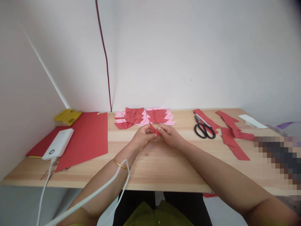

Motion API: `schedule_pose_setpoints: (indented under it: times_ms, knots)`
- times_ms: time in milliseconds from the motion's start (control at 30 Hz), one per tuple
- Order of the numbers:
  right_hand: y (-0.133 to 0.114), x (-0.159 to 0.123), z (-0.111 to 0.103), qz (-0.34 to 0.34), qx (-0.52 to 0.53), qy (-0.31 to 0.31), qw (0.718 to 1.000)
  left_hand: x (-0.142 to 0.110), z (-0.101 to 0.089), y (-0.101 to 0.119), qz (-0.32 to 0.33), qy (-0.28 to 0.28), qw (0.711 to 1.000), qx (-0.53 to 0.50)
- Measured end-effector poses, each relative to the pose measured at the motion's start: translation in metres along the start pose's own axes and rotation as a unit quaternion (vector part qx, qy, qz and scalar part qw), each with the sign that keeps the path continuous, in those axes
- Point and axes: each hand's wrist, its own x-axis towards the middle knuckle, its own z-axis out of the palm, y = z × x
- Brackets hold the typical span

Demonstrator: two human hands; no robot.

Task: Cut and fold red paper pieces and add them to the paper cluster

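Observation:
Between my two hands, over the middle of the wooden table (162, 169), is a small folded piece of red paper (152, 128) with a pointed tip sticking up. My left hand (142, 137) pinches it from the left, thumb on the near side. From the other side my right hand (170, 135) grips it with thumb and fingers, partly covering it. Just behind the hands lie rows of folded red paper pieces (134, 115) and folded pink paper pieces (171, 118), close together against the wall.
Red paper sheets (91, 135) lie at left, bearing a white power bank (58, 144) and a yellow packet (68, 117). Its white cable (94, 196) crosses my left forearm. Black-handled scissors (204, 129), red paper scraps (235, 147) and a white strip (252, 121) lie right.

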Motion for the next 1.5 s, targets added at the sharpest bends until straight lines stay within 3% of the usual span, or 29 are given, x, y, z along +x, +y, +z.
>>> schedule_pose_setpoints:
  times_ms: [300, 567, 800, 1100, 1367, 1500]
  knots:
    - [-0.002, -0.001, 0.000, 0.036, 0.014, 0.019, 0.999, 0.002, 0.000, 0.000, 0.003, 0.052, 0.998, -0.027]
    - [-0.005, -0.002, 0.003, -0.036, -0.007, 0.012, 0.999, 0.002, -0.002, -0.002, 0.041, 0.078, 0.995, 0.054]
    - [-0.005, -0.004, 0.008, 0.020, 0.004, 0.046, 0.999, 0.000, 0.001, -0.004, 0.075, 0.078, 0.985, 0.133]
    - [-0.008, -0.002, 0.002, 0.043, 0.050, 0.018, 0.998, 0.000, 0.005, -0.003, 0.042, 0.094, 0.995, 0.008]
    - [0.001, -0.003, 0.006, 0.064, 0.026, 0.034, 0.997, -0.001, 0.002, 0.000, 0.090, 0.082, 0.972, 0.202]
    - [0.001, -0.003, 0.008, 0.054, 0.010, 0.044, 0.997, -0.002, 0.005, -0.001, 0.104, 0.076, 0.969, 0.211]
